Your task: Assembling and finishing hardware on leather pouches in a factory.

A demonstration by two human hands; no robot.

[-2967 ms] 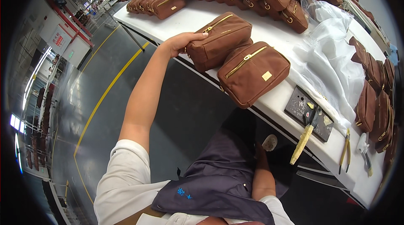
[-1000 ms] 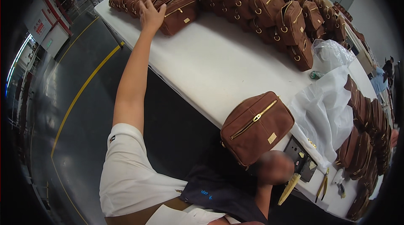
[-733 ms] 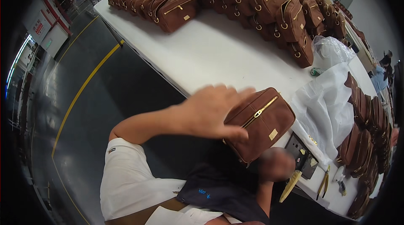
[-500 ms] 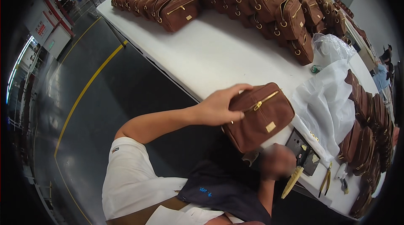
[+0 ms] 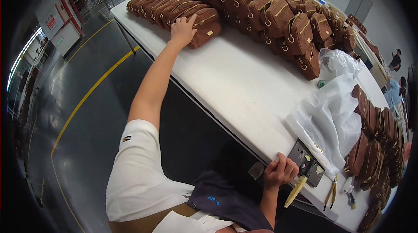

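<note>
My left hand (image 5: 183, 32) reaches far out to the front end of a row of brown bags. Its fingers lie over the upper left end of the nearest brown zip bag (image 5: 205, 34), which has a gold zip and a small gold label. My right hand (image 5: 282, 171) is at the table's near edge with its fingers curled. What it holds, if anything, is hidden. Beside it lies a dark metal plate (image 5: 314, 176) with small parts on it, and a yellow-wrapped handle (image 5: 296, 192) juts over the edge.
Many brown bags (image 5: 278, 13) stand piled across the back of the white table (image 5: 235, 85). Clear plastic sheeting (image 5: 328, 117) lies at right, before more bags (image 5: 370, 159). Pliers (image 5: 331, 193) and a white-handled tool (image 5: 348, 188) rest near the edge. People stand in the distance.
My left hand has carried the brown bag from in front of me to the front of the row. My right hand has come to the table edge, and the view has shifted.
</note>
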